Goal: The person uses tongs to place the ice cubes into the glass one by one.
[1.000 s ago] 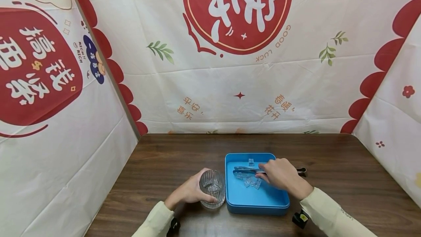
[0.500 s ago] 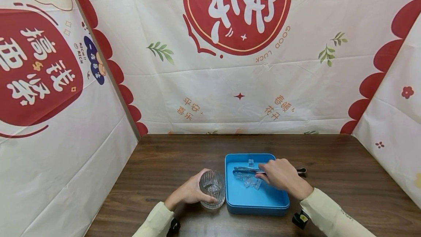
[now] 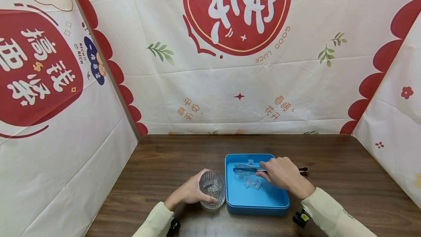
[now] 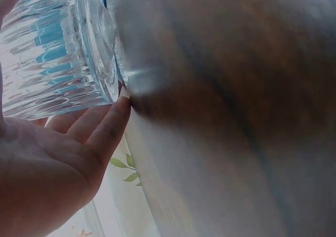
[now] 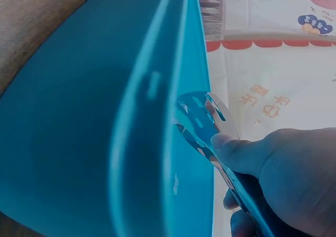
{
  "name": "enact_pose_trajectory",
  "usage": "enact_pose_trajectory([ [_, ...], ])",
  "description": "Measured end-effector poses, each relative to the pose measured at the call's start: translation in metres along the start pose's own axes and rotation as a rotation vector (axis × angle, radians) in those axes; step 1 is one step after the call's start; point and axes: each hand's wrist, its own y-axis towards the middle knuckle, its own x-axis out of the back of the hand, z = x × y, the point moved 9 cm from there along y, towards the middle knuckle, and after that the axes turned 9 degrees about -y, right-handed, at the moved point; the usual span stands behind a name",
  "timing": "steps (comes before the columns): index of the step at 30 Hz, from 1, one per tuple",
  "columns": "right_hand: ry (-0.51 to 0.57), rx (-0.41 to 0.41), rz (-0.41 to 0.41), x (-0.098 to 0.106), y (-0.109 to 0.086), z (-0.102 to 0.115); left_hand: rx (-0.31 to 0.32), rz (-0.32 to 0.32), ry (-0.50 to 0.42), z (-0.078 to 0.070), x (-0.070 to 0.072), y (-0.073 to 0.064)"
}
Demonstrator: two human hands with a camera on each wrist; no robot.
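My left hand holds a clear ribbed glass upright beside the tray's left wall, thumb and fingers round its sides. Something clear shows at the bottom of the glass. In the left wrist view the fingertips reach to the base of the glass. My right hand grips metal tongs over a blue tray; the right wrist view shows the thumb pressing on one arm of the tongs. Under the tongs' tips lie several clear cubes, partly overlapped by the tongs. Another clear cube sits near the tray's back wall.
A dark wooden table carries the tray and the glass. Printed white cloth hangs behind it and along both sides. The tray's raised blue wall fills much of the right wrist view.
The right hand and tongs have shifted slightly toward the back of the tray, uncovering a bit more of the cubes in front. The left hand and glass stay where they were.
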Motion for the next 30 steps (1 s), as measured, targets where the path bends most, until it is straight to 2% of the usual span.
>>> enact_pose_trajectory([
  [7, -0.008, -0.024, -0.030, 0.008, 0.001, -0.007, 0.004, 0.006, -0.004, -0.001, 0.000, 0.000],
  [16, -0.024, -0.015, -0.087, 0.021, 0.002, -0.009, -0.014, -0.010, -0.012, -0.002, 0.001, 0.002],
  [30, -0.020, -0.030, -0.136, 0.041, 0.004, -0.013, -0.010, 0.000, -0.011, -0.001, 0.000, 0.000],
])
